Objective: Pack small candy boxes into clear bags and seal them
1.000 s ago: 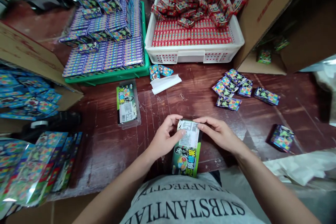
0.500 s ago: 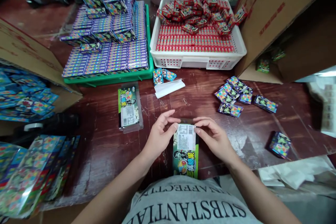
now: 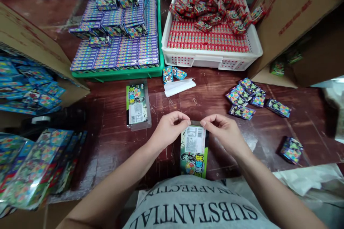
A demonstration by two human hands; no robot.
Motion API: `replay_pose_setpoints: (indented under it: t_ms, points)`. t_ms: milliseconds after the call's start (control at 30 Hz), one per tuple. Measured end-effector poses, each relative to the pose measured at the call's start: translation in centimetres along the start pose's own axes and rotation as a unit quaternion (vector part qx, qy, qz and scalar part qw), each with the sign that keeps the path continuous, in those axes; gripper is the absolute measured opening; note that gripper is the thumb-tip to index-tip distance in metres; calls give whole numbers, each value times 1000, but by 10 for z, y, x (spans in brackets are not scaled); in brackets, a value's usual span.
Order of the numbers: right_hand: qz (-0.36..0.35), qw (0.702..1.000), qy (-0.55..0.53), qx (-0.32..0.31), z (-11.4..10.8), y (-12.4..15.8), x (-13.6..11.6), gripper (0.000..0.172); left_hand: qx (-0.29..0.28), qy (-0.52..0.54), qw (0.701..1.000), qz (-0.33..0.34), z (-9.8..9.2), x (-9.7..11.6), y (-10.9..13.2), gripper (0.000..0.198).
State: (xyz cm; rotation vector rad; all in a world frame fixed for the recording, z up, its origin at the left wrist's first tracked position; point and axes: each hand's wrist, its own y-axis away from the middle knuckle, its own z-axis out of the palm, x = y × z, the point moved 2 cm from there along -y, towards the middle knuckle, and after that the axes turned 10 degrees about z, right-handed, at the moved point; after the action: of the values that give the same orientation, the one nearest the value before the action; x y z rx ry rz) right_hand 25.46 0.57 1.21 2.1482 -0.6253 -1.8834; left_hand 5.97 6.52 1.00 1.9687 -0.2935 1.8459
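A flat clear plastic pouch with a green and black printed card (image 3: 194,154) lies in front of my body, its white barcode label towards the far end. My left hand (image 3: 172,128) pinches the left corner of the pouch's far clear edge between thumb and index finger. On the right corner of that same edge, my right hand (image 3: 221,128) does likewise. A similar card pouch (image 3: 137,105) lies flat to the left. Beyond my hands are a folded white paper (image 3: 179,87) and two small blue candy boxes (image 3: 173,73).
Purple candy boxes fill a green tray (image 3: 118,74); red ones fill a white crate (image 3: 193,60). Several loose purple boxes (image 3: 243,98) lie to the right, near an open carton (image 3: 282,18). At left are another carton (image 3: 40,39) with blue packs and a stack of filled packs (image 3: 40,164).
Both hands have closed from a looser hold into pinches at the pouch's far edge. The whole scene has shifted slightly right and mostly up with the camera.
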Motion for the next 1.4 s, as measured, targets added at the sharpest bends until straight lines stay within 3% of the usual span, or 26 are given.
replay_pose_setpoints:
  t_ms: [133, 367, 533, 600, 700, 767, 833, 900, 1000, 1100, 1267, 1400]
  points:
    - [-12, 999, 30, -31, -7, -2, -6, 19, -31, 8, 999, 3, -6, 0, 1, 15]
    - [-84, 989, 57, -110, -18, -1, -1, 12, -64, -43, 989, 128, -18, -3, 7, 8]
    - [-105, 974, 111, -169, -19, -15, -10, 20, -100, -56, 986, 124, -19, -3, 5, 9]
    - [-161, 958, 175, -159, -15, -39, -25, 27, -106, -80, 984, 116, -20, -4, 2, 10]
    - [-255, 927, 275, -23, -2, -99, -54, 25, -116, -114, 981, 106, -22, -6, -5, 10]
    - [-268, 904, 328, 51, 12, -145, -71, 27, -126, -131, 978, 102, -24, -7, -10, 9]
    - [-273, 889, 365, 49, 27, -182, -81, 24, -131, -161, 972, 113, -25, -8, -12, 9]
    - [-281, 873, 399, 13, 37, -202, -82, 28, -119, -227, 956, 142, -26, -9, -13, 8]
    - [-287, 851, 439, -39, 39, -201, -66, 41, -78, -378, 904, 183, -25, -14, -11, 10]
    - [-279, 842, 457, -68, 30, -184, -48, 38, -65, -480, 853, 197, -22, -18, -12, 15]
    - [-262, 846, 458, -76, 17, -166, -36, 33, -96, -477, 861, 148, -25, -22, -21, 15]
    - [-281, 847, 448, -59, 13, -160, -35, 26, -105, -460, 869, 146, -28, -22, -24, 18]
